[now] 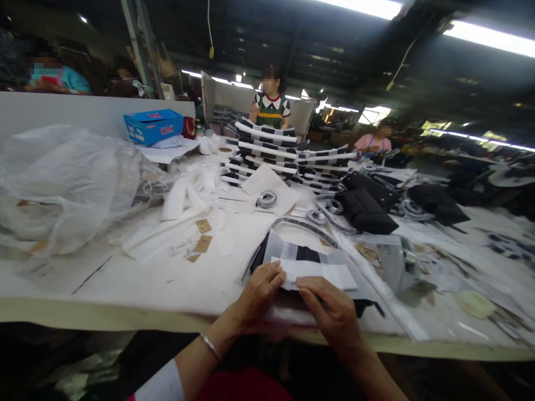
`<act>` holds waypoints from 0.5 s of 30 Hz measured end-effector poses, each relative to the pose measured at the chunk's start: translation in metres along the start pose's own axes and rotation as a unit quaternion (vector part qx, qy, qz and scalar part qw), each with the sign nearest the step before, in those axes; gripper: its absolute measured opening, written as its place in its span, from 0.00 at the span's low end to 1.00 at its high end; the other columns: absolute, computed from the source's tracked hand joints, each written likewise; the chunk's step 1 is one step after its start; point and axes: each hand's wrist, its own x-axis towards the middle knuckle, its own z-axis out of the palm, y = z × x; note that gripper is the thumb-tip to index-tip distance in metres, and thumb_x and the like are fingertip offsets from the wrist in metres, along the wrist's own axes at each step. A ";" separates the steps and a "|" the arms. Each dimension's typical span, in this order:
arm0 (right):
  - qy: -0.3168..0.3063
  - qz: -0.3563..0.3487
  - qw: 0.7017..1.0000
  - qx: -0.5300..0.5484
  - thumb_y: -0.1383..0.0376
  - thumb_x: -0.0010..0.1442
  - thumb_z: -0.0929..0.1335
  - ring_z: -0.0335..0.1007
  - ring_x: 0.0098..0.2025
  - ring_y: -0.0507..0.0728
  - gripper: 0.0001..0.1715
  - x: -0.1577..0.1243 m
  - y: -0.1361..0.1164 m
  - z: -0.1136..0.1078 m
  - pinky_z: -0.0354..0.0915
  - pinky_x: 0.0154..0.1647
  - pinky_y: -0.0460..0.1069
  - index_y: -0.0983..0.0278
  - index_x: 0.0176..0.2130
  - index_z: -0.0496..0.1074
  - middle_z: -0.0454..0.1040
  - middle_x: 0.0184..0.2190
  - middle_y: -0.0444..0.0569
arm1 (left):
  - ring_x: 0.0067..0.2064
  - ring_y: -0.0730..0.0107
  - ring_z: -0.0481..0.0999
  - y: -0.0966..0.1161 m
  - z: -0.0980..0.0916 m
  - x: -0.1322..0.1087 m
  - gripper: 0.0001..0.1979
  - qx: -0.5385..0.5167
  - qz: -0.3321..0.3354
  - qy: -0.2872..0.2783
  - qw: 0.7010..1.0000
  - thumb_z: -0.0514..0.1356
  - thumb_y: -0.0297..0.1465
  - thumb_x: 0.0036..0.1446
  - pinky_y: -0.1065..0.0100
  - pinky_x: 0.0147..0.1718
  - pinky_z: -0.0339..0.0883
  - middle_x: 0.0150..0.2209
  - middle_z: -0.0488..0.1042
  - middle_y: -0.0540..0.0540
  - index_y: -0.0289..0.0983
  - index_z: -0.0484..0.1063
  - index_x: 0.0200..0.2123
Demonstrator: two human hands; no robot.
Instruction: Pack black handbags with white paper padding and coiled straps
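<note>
A black and grey panel [298, 252], with translucent strips over it, lies near the table's front edge. Across its near side sits a white rectangular strip [326, 273]. The fingers of my left hand [259, 289] are closed together at the strip's left end, and a bracelet circles that wrist. My right hand [332, 306] has its fingers curled at the strip's near edge, thumb below, so it too is closed on it. Part of the panel's near edge is hidden behind my hands. A curved grey band [307, 224] arches just behind the panel.
Clear plastic bags [67, 184] heap at the left, before a blue box [152, 127]. Striped black and white pieces [267, 147] are stacked at the back. A long white strip [371, 275] and black bags [368, 209] lie right. A person [271, 106] is beyond the table.
</note>
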 end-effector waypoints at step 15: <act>-0.163 0.123 0.975 -0.092 0.71 0.51 0.65 0.60 0.63 0.60 0.34 0.037 0.054 0.009 0.56 0.66 0.59 0.64 0.59 0.67 0.67 0.60 0.53 | 0.53 0.62 0.73 0.001 0.001 -0.001 0.13 0.004 -0.001 0.011 1.000 0.48 0.22 0.66 0.58 0.52 0.69 0.47 0.74 0.38 0.33 0.67 0.50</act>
